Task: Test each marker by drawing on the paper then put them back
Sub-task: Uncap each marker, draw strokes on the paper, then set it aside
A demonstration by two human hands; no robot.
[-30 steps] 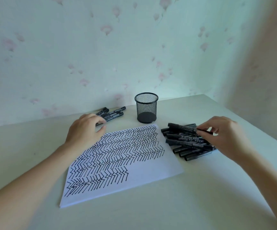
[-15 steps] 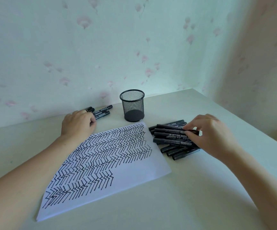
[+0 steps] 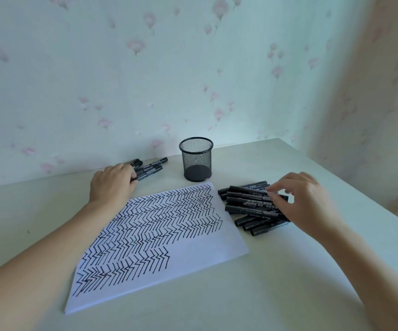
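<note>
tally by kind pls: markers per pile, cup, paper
Black markers, small pile under the left hand: about 4 visible; some may be hidden
Black markers, big pile under the right hand: about 8 visible; stacked, so not exact
Black mesh pen cup: 1, no markers seen in it
Sheet of paper with zigzag lines: 1
Total: about 14
</note>
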